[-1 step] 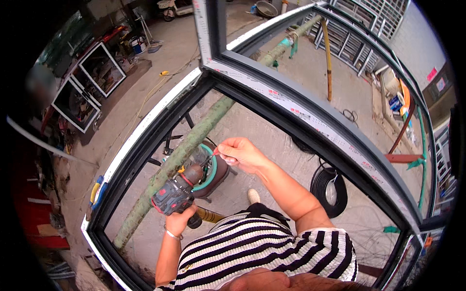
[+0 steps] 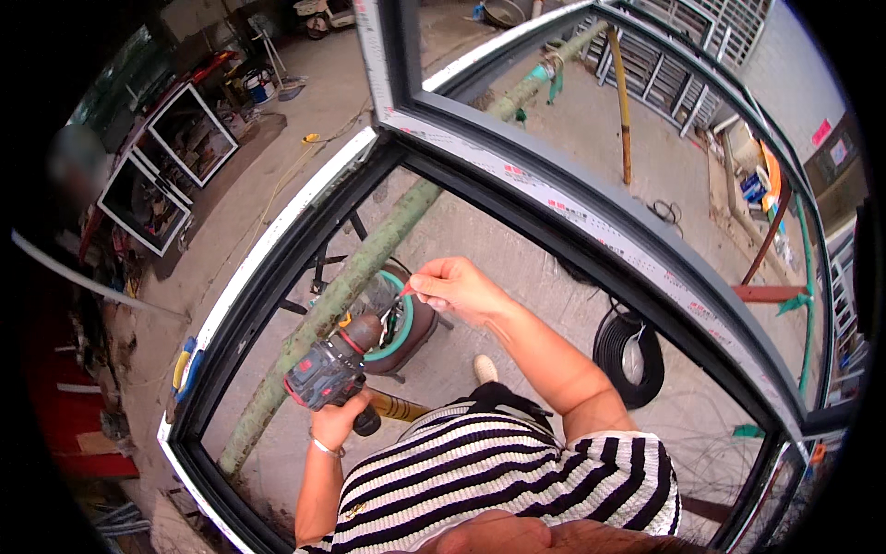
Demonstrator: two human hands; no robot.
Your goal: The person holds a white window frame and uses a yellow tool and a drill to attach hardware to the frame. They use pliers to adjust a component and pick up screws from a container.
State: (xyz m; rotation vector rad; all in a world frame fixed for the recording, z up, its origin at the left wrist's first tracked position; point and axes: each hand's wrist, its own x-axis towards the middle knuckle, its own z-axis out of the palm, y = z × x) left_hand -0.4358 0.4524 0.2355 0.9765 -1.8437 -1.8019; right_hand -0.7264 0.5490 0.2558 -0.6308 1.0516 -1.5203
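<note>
My left hand (image 2: 340,417) is wrapped round the handle of a dark grey and red cordless drill (image 2: 323,374), its chuck pointing up and to the right. Between the pinched fingertips of my right hand (image 2: 461,288) is a small red piece (image 2: 406,290), too small to name, a short way from the chuck. Below the chuck and the right fingertips lies a teal-rimmed tub (image 2: 406,337) with loose items in it, resting on a brown-seated stool (image 2: 423,343). A large dark window frame (image 2: 388,152) with white outer edges surrounds both arms.
A green-painted pole (image 2: 378,247) slants under the frame, left of the tub. Pliers with blue and yellow handles (image 2: 187,367) hang on the frame's left edge. A coil of black strip (image 2: 604,360) lies on the floor at right. White-edged frames (image 2: 194,134) lean at far left.
The view has shifted slightly, so the window frame sits a little further left at the top. Both hands keep nearly the same pose, with the drill and red piece still held.
</note>
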